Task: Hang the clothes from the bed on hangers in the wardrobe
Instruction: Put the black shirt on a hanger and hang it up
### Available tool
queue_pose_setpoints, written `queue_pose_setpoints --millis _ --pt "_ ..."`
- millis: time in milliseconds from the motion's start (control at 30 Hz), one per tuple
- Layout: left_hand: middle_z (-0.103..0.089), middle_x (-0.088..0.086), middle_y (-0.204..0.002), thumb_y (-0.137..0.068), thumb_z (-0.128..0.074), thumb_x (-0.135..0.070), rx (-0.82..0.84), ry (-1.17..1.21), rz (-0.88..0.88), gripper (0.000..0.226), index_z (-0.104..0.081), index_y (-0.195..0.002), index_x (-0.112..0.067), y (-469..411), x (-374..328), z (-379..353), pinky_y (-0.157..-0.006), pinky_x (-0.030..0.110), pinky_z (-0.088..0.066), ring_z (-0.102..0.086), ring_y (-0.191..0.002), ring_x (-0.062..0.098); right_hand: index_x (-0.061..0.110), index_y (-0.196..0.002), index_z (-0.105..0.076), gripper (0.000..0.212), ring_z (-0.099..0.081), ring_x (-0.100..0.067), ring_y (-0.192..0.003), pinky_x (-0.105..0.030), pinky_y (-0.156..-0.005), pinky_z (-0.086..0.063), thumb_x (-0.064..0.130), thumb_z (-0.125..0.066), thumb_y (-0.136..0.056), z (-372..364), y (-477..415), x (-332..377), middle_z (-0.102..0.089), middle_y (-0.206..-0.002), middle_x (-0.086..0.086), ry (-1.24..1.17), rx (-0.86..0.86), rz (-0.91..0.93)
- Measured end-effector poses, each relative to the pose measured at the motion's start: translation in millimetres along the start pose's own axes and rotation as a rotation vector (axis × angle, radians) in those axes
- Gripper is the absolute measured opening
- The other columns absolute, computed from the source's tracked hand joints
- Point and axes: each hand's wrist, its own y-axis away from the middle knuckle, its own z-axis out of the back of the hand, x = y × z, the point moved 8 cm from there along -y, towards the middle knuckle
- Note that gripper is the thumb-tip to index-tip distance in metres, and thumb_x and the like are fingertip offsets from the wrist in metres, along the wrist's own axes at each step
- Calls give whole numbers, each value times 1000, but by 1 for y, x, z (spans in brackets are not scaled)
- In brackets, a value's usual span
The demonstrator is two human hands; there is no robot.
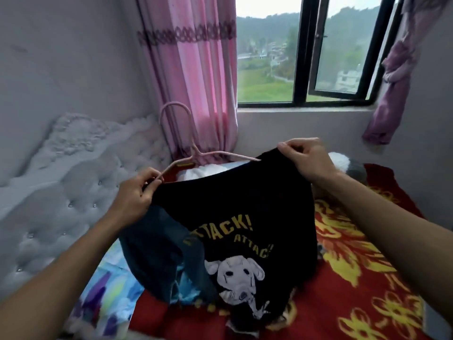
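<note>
In the middle of the frame the black T-shirt (245, 204) hung above the bed (367, 278), its top edge held by both hands. The left hand (133, 192) had its fingers curled, pinching the cloth and seemingly the tip of the pink hanger (196, 153). The right hand (306, 158) nipped the far corner between thumb and fingers. The shirt probably needed stretching over the hanger's bare arm, with the hook kept upright.

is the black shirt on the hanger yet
Partly on: the hanger has its right end inside the shirt by the right hand; its left end lies bare at the left hand.
</note>
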Motion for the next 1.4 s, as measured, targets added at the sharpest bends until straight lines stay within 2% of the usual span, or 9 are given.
queue_pose_setpoints --millis 200,300,367,500,667,767,900,1133,1400 --pt "-56 3 -71 -94 -54 -8 -212 -30 80 13 -59 -83 -14 75 -61 105 -60 12 -36 -47 -62 5 15 -110 -70 23 -63 -4 -86 -13 -77 -46 27 -65 -91 -43 23 130 -71 -97 3 17 281 267" --pt "-58 2 -73 -95 -54 -11 -257 -51 122 14 -59 -82 -16 111 -75 154 -63 17 -39 -50 -64 6 4 -91 -72 19 -58 -3 -64 -16 -62 -46 20 -62 -94 -86 57 201 -69 -70 6 -63 495 369" --pt "-61 6 -77 -95 -56 -11 -283 -55 157 14 -60 -83 -18 139 -78 188 -68 24 -42 -53 -69 10 2 -79 -69 26 -45 -4 -45 -17 -46 -37 20 -60 -95 -111 84 235 -53 -49 9 -176 618 344" --pt "-68 6 -85 -90 -64 -17 -292 -161 296 4 -66 -93 -18 217 -61 256 -76 32 -47 -61 -77 21 4 -79 -72 29 -38 -8 -41 -18 -41 -30 27 -63 -93 -162 140 283 -46 -53 2 -246 801 316" --pt "-63 -16 -71 -93 -58 -11 -308 -356 511 28 -60 -78 -35 367 -29 346 -66 17 -41 -55 -70 2 8 -68 -65 32 -36 -10 -43 -19 -41 -26 27 -62 -93 -222 214 349 -45 -56 -1 -306 947 289" --pt "-68 -8 -88 -97 -51 -11 -337 -474 592 21 -69 -92 -20 453 -34 400 -75 19 -45 -58 -82 1 4 -73 -66 31 -33 -11 -42 -20 -41 -23 25 -60 -95 -260 275 401 -45 -54 -1 -345 1086 275" --pt "-66 10 -103 -96 -51 -12 -457 -640 787 23 -66 -113 -10 580 -40 495 -80 30 -44 -61 -89 23 0 -83 -70 28 -31 -11 -44 -22 -43 -21 22 -58 -95 -305 358 471 -42 -55 0 -395 1165 272" --pt "-70 7 -97 -92 -61 -18 -559 -652 1011 18 -69 -103 -7 753 -71 610 -80 29 -47 -64 -93 22 -1 -87 -68 26 -27 -11 -45 -21 -43 -19 11 -48 -98 -381 468 575 -38 -57 -2 -479 1260 169" --pt "-70 4 -89 -90 -63 -24 -582 -690 1105 15 -69 -99 -13 831 -54 672 -79 35 -52 -64 -86 20 9 -78 -65 30 -31 -9 -35 -18 -31 -25 18 -45 -100 -492 507 659 -41 -46 2 -403 1280 9"
